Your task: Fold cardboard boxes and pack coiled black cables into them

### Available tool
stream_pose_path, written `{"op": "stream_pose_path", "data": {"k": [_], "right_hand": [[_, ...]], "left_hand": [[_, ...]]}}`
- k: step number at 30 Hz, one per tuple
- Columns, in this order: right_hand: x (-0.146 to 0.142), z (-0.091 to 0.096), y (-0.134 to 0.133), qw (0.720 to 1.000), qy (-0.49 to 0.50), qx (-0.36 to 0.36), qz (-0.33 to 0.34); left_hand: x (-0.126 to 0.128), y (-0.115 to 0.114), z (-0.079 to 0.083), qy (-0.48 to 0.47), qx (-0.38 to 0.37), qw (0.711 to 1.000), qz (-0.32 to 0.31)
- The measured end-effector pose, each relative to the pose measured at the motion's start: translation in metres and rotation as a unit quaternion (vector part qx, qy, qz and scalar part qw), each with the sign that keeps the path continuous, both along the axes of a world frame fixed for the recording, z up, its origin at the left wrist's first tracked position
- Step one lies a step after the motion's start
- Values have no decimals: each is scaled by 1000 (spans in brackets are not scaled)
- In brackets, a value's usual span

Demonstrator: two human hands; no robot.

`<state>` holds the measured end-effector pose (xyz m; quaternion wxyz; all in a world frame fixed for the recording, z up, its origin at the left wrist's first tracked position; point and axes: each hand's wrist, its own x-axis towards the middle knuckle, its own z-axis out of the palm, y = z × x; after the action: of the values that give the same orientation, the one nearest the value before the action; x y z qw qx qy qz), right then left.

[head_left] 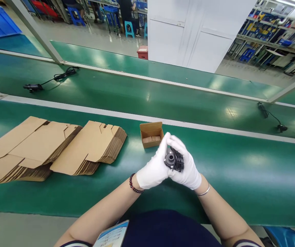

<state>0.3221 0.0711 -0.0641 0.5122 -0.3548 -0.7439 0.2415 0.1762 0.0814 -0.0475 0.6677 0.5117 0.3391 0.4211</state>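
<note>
Both my hands wear white gloves and meet over the green table (pixel 227 171). Between them is a small black ribbed part (pixel 174 160) with a round hub facing me. My left hand (pixel 154 168) wraps round its left side, fingers closed. My right hand (pixel 187 164) closes on its right side and top. Just beyond my fingers stands a small open cardboard box (pixel 151 134), upright, with its flaps folded inside.
Two fanned stacks of flat cardboard blanks (pixel 34 147) (pixel 96 147) lie at the left. A green conveyor belt (pixel 137 92) runs behind a white rail, with black cabled devices (pixel 33 87) (pixel 281 127) on it. Shelving and stools stand far back.
</note>
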Motion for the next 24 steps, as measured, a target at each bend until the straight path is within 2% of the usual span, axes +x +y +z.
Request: {"op": "stream_pose_path", "data": {"k": [3,6,8,11,13,14,16,18,19,20,22,24], "right_hand": [[-6,-3,-1,996,46,-66,30],[-7,-7,3,984,100,-146,-24],[-4,-9,11,956,204,-204,-54],[2,-8,25,887,366,-278,-44],[5,-6,30,865,408,-288,-45],[5,-5,31,866,412,-280,-50],[2,-3,28,880,402,-247,-60],[-4,1,23,898,380,-215,-59],[-7,4,20,906,368,-202,-53],[-10,6,19,913,358,-189,-45],[-17,11,23,927,339,-160,-24],[-24,12,35,943,307,-128,-3]], "left_hand": [[3,-5,-7,12,-12,998,58],[5,-11,-10,46,-15,998,51],[3,-13,-9,72,5,996,55],[-10,-11,-9,121,41,980,150],[-20,-8,-11,141,-2,973,183],[-24,-8,-13,136,-49,977,154],[-26,-11,-18,100,-148,983,45],[-23,-16,-22,64,-188,979,-41],[-22,-19,-23,63,-181,980,-53],[-22,-22,-24,75,-159,984,-32],[-27,-21,-26,138,-79,983,89],[-39,-11,-30,200,32,948,244]]}}
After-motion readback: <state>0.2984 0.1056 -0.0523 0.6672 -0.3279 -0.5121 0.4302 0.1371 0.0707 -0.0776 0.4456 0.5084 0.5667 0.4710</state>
